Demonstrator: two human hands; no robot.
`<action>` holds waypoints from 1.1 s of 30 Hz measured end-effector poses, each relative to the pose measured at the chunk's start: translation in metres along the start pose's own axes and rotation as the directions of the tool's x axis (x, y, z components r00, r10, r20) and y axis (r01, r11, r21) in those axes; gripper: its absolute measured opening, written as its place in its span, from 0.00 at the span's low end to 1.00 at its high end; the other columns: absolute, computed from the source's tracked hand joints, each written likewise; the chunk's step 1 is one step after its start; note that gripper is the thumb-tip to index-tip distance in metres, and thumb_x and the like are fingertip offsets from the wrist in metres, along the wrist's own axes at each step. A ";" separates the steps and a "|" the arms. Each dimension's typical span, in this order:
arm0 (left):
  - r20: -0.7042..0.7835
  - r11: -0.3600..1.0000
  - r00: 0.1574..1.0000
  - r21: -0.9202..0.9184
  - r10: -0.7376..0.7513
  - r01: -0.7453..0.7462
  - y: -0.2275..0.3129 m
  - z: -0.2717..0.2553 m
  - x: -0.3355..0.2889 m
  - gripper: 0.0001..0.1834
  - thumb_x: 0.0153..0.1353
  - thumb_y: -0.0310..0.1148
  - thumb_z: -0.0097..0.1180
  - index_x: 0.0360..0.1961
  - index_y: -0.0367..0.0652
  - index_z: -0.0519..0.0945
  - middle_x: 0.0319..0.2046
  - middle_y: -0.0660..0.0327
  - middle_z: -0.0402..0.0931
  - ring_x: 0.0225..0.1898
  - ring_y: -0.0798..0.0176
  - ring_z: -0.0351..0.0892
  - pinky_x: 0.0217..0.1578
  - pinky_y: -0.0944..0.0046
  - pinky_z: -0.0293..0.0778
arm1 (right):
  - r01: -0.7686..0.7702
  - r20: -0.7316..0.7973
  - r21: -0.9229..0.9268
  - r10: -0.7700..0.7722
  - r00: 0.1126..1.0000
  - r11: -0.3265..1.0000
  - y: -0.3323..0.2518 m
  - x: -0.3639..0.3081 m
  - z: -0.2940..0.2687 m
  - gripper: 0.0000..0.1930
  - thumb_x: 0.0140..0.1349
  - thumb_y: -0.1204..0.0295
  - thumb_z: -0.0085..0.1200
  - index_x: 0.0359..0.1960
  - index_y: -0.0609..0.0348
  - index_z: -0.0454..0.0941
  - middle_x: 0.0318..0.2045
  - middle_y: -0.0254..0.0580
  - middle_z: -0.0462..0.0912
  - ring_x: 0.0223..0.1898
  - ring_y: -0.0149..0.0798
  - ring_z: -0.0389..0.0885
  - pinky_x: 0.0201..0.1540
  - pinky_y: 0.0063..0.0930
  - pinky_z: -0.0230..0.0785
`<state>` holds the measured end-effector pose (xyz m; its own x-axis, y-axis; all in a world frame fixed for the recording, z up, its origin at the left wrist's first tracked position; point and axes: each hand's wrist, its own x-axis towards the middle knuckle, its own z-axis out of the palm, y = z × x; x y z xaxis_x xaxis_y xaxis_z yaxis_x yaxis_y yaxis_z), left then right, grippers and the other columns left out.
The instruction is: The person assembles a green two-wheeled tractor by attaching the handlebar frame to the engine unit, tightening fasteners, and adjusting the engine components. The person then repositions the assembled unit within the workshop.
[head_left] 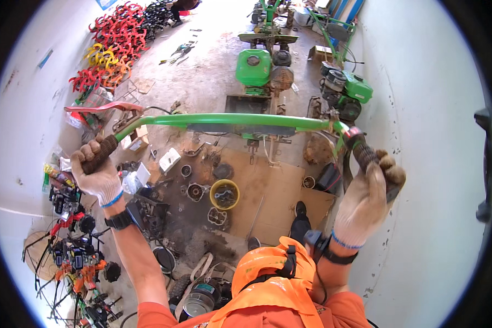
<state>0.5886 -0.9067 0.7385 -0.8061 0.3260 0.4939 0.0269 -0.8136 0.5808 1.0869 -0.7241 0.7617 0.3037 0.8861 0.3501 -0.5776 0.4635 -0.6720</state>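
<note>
A green handlebar (229, 121) spans the view in front of me at about arm's length. My left hand (99, 174), in a soiled white work glove, wraps round its dark ribbed left grip (100, 153). Above that grip a red lever (105, 107) sticks out to the left, apart from my fingers. On the other end, my gloved right hand (366, 199) is closed round the right grip (364, 154), next to a dark and red fitting (354, 134). Beyond the bar stands a machine with a green tank (253, 66); where the two join is hidden.
Flattened cardboard (273, 188) lies below, with a yellow bowl of metal parts (224, 195) and loose engine parts (195, 191). Another green machine (350, 87) stands by the right wall. Red, yellow and orange curved blades (115, 44) pile up far left; small engines (76, 254) crowd the near left.
</note>
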 end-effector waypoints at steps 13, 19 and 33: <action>0.006 0.989 0.990 0.045 0.143 -0.144 -0.035 0.170 -0.066 0.14 0.82 0.39 0.56 0.41 0.39 0.81 0.39 0.57 0.79 0.49 0.52 0.81 0.71 0.37 0.73 | -0.175 0.208 -0.083 0.189 0.960 0.981 0.004 0.274 -0.065 0.13 0.71 0.91 0.55 0.49 0.60 0.77 0.48 0.44 0.83 0.57 0.45 0.83 0.71 0.39 0.76; 0.092 0.968 0.985 0.191 0.147 -0.163 -0.038 0.236 -0.106 0.13 0.82 0.38 0.57 0.45 0.38 0.82 0.42 0.56 0.83 0.50 0.53 0.82 0.67 0.43 0.78 | 0.004 0.432 -0.341 0.153 0.889 0.940 0.017 0.392 -0.094 0.08 0.73 0.81 0.63 0.51 0.67 0.83 0.52 0.47 0.90 0.56 0.43 0.89 0.66 0.36 0.81; 0.547 0.883 0.825 0.308 0.141 -0.355 -0.018 0.289 -0.228 0.10 0.66 0.22 0.66 0.36 0.40 0.73 0.35 0.56 0.78 0.37 0.60 0.78 0.44 0.47 0.77 | -0.299 0.291 -0.161 0.334 0.896 0.941 -0.011 0.432 -0.205 0.08 0.74 0.83 0.60 0.52 0.64 0.80 0.54 0.55 0.90 0.63 0.52 0.88 0.75 0.51 0.77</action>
<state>0.9430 -0.8271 0.8019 -0.3375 0.4175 0.8437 0.4919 -0.6859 0.5362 1.3799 -0.3471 0.7860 -0.1414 0.9498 0.2790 -0.5118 0.1711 -0.8419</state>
